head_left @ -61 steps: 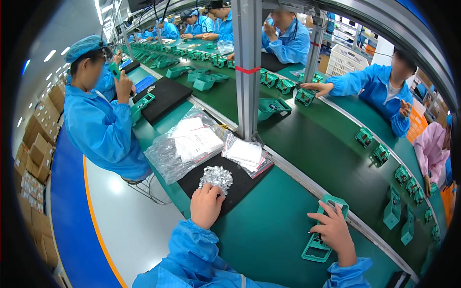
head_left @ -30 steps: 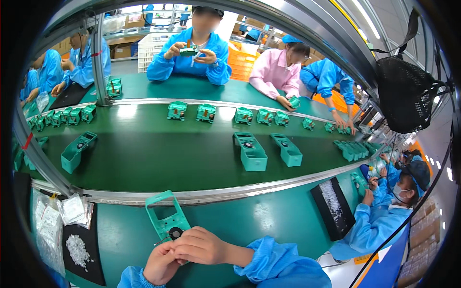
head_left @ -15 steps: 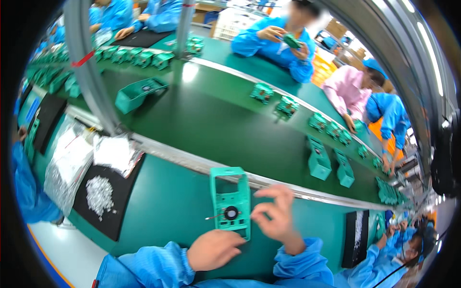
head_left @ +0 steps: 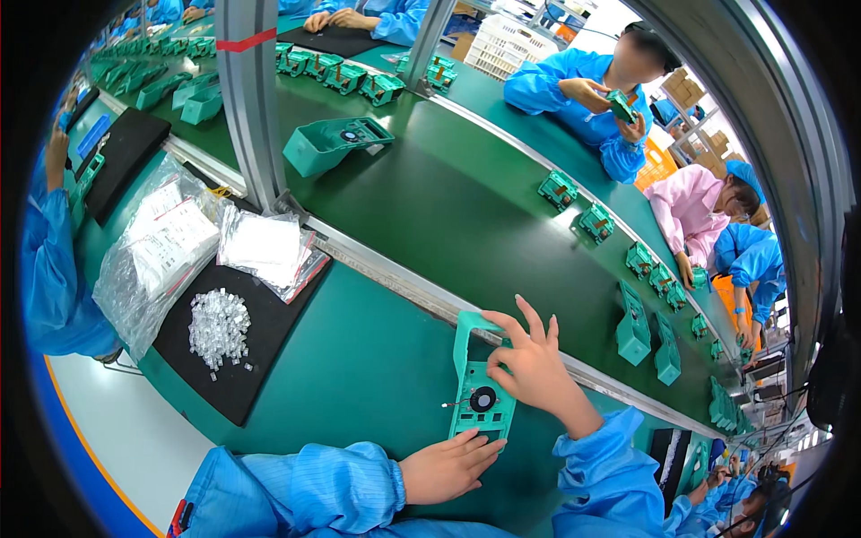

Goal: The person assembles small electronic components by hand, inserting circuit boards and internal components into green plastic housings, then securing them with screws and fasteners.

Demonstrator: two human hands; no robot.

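Observation:
A green plastic housing [head_left: 466, 396] lies on the near bench, with an open frame at its far end. It carries a round black part [head_left: 483, 399] with a thin wire at its left. My left hand [head_left: 451, 468] rests its outstretched fingers across the housing's near end. Above the far right part, my right hand [head_left: 538, 368] has its thumb and forefinger apart at the frame, the other fingers raised and spread. No object shows between them; the thumb's underside is hidden.
Left on a black mat [head_left: 247, 390] are small clear pieces [head_left: 219, 328] and plastic bags [head_left: 265, 244]. Beyond the metal rail [head_left: 386, 269], a green belt [head_left: 430, 188] carries more green housings [head_left: 327, 146]. A metal post [head_left: 249, 108] stands at left. Co-workers [head_left: 583, 99] sit across.
The view has shifted, so the scene sits further right. My right hand has come in from the housing's right side to over its frame. My left hand stays at the near end, fingers flatter.

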